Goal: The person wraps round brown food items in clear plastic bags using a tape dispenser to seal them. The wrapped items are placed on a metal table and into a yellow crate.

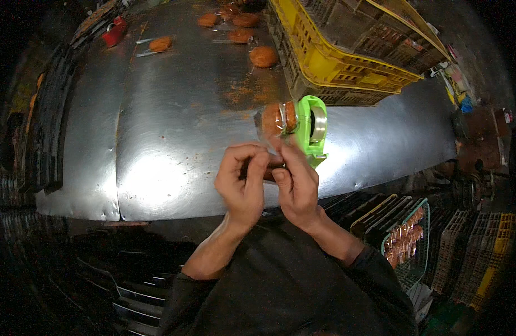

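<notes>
Just beyond my fingertips is a clear plastic bag [278, 120] with browned, bun-like baked pieces inside. My left hand [242, 180] is closed, thumb against fingers, at the near end of the bag. Close beside it, my right hand [298, 183] pinches the same gathered plastic, slightly blurred. A dark brownish patch shows between the two hands, and I cannot make out what it is. Against the right side of the bag stands a bright green tape dispenser [312, 131] carrying a roll of clear tape [318, 124].
Several round baked pieces [263, 56] lie toward the far side of the metal table [179, 112], some in clear wrap. Orange-brown crumbs are scattered near them. Stacked yellow and brown crates [347, 64] rise at the far right. A wire basket [406, 241] of wrapped pieces is at lower right.
</notes>
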`<state>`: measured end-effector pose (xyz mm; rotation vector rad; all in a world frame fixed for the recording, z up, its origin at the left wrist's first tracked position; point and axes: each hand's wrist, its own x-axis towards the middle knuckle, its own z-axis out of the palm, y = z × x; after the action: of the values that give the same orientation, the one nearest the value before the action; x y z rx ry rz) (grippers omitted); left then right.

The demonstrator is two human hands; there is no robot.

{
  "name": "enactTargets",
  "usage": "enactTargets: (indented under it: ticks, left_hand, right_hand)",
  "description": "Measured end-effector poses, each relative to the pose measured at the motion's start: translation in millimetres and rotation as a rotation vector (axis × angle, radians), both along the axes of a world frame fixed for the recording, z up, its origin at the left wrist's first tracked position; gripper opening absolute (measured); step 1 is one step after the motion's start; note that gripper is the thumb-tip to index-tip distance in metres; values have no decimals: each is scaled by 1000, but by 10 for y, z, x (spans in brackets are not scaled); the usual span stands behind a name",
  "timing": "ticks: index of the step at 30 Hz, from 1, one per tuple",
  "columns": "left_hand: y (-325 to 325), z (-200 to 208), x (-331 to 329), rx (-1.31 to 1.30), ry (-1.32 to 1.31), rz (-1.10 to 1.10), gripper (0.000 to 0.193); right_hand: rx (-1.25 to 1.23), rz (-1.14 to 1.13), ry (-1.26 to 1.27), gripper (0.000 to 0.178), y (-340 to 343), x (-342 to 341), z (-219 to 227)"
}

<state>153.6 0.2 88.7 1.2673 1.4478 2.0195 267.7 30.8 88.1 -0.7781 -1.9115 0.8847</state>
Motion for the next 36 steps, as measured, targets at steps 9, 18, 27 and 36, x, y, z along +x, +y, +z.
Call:
enactTargets:
  ticks: [9, 18, 27, 36]
  left_hand:
    - [123, -17, -26, -328, -289, -414, 47]
    - [42, 40, -117, -268, 574, -46, 11]
    - [124, -592, 81, -99, -484, -158, 27]
    - [-83, -607, 26, -285, -436, -215, 26]
  right_hand:
    - [-48, 15, -54, 30, 270, 331, 57]
    - [35, -154, 102, 5, 245, 123, -216]
    - [-277, -460, 61, 26, 283, 545, -441]
    - [-279, -629, -226, 25, 772, 790, -917]
